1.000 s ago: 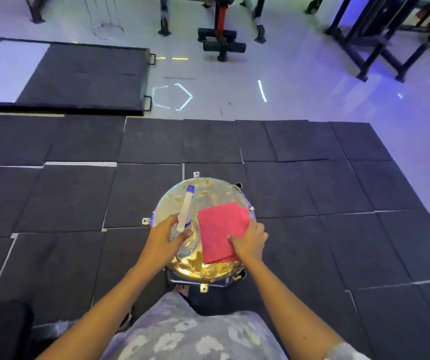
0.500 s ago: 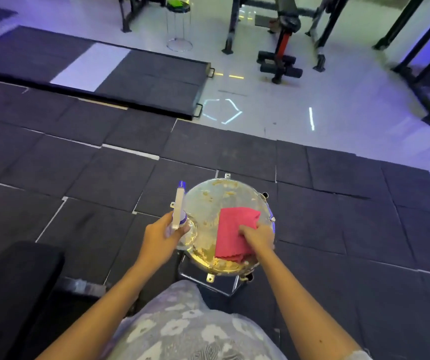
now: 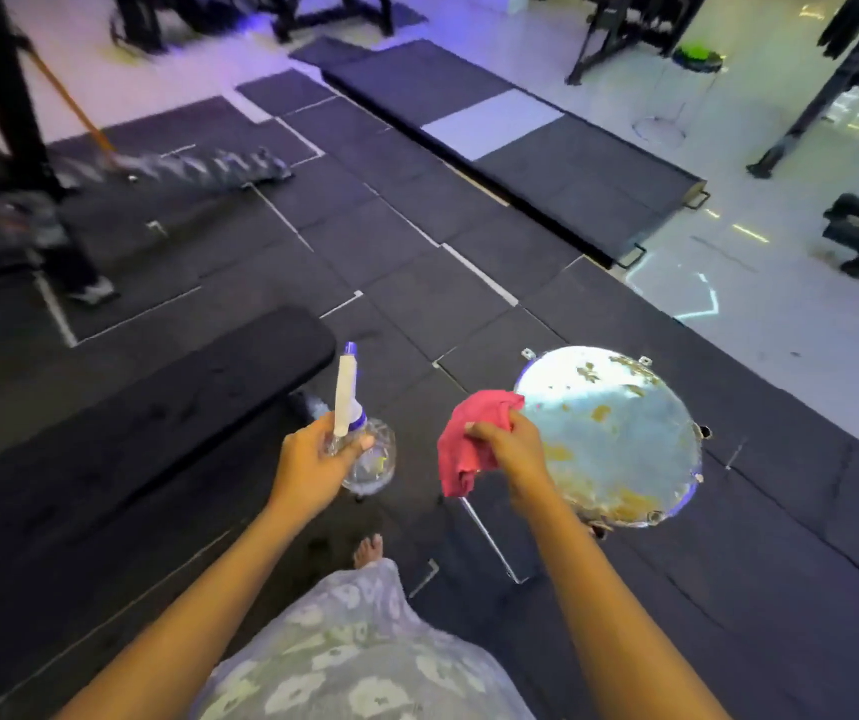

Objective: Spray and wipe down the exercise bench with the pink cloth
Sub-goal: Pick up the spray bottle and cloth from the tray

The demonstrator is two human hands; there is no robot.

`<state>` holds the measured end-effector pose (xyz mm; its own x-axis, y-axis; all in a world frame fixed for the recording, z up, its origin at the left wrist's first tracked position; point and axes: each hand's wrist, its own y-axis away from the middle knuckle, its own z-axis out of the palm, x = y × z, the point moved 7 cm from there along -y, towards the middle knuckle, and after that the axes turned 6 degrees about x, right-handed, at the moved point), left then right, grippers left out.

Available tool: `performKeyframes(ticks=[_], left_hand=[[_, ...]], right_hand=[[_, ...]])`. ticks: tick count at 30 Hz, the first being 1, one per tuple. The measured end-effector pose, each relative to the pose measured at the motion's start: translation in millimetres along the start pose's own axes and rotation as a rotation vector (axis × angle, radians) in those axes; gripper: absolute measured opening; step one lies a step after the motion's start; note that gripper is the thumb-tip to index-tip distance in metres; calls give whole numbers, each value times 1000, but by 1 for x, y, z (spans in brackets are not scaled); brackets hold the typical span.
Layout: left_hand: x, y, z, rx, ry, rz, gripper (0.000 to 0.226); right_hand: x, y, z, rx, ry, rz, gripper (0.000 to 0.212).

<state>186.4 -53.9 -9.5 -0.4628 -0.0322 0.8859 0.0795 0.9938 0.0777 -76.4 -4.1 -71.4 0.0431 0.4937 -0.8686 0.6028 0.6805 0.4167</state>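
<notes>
My left hand (image 3: 315, 462) grips a clear spray bottle (image 3: 360, 444) with a white and blue nozzle pointing up, held in the air just right of the black padded exercise bench (image 3: 121, 423). The bench runs from lower left up to the middle of the view. My right hand (image 3: 508, 444) clutches the bunched pink cloth (image 3: 469, 444), lifted off the round shiny stool top (image 3: 619, 433) at its left edge.
The stool stands on dark floor mats (image 3: 417, 283), its metal legs showing below my right arm. My bare foot (image 3: 367, 550) is on the mat between bench and stool. A rack post (image 3: 6, 90) and a dark platform (image 3: 547, 163) lie further off. White floor spreads to the right.
Both hands have lifted the bottle and cloth off the stool top. My view has swung left, bringing the bench into sight; the cloth is now bunched up instead of lying flat.
</notes>
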Motion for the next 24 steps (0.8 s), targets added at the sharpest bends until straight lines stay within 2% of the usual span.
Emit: performKeyframes(ticks=[6, 10, 18, 24], left_hand=[[-68, 27, -119, 284, -59, -140, 34], [-113, 37, -196, 420, -80, -227, 36], [-207, 36, -350, 514, -36, -310, 34], [-262, 23, -424, 573, -33, -416, 41]], right_hand=[[-14, 40, 121, -198, 110, -52, 26], [-25, 70, 209, -320, 183, -108, 27], [-26, 129, 395, -470, 307, -141, 27], [-24, 154, 494, -476, 404, -164, 30]])
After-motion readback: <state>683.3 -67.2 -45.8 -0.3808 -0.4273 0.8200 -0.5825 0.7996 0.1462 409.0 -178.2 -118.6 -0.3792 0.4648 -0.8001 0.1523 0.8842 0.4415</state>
